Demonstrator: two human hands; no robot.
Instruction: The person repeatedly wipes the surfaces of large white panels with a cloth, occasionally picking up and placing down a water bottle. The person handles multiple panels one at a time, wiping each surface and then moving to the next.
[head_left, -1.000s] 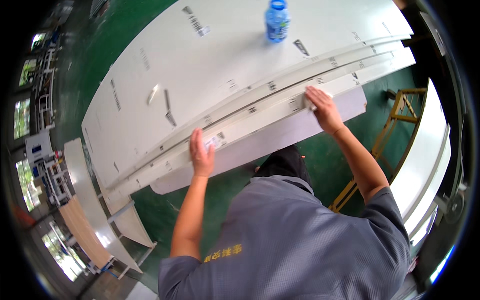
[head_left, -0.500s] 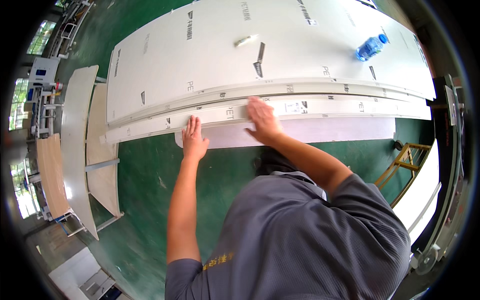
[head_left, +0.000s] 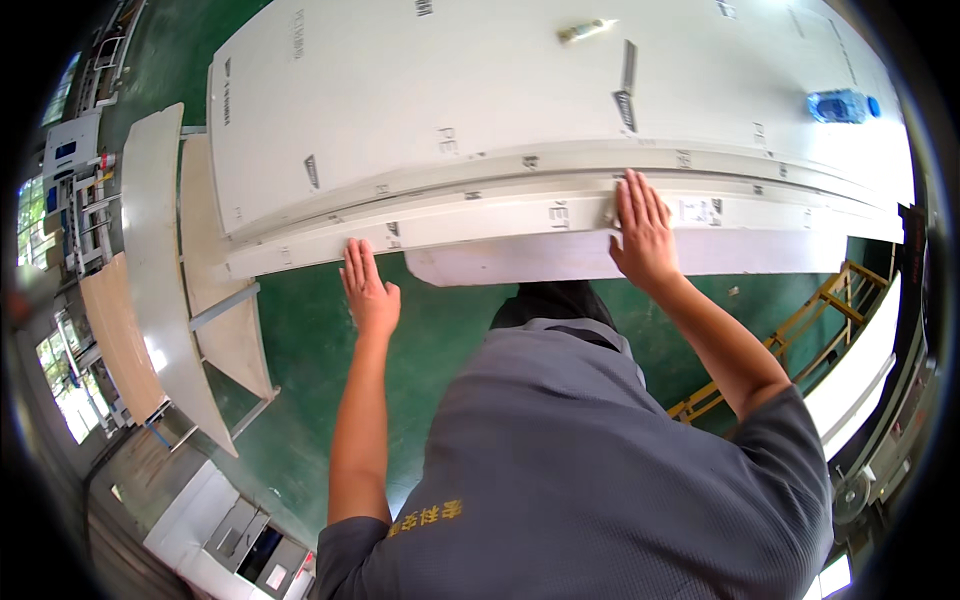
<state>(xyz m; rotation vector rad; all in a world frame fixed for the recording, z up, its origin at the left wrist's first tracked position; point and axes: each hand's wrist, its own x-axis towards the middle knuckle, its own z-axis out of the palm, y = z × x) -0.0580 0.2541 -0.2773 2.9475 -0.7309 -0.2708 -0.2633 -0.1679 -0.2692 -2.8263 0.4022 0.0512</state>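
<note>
A long white strip with dark printing lies along the near edge of a large white panel. My left hand rests its straight fingertips against the strip's near edge, toward its left part. Farther right, my right hand lies flat across the strip, fingers stretched toward the groove beside the panel. Both hands are open and neither grips anything. Below the strip a pale board with a rounded corner sticks out toward me.
On the panel are a blue-capped water bottle at the right and a small pale tube-like item. Leaning boards and a wooden panel stand at the left. A yellow frame stands on the green floor at the right.
My right hand has slid right along the strip and its fingers now lie flat. My left hand has shifted left along the near edge. The view has moved too.
</note>
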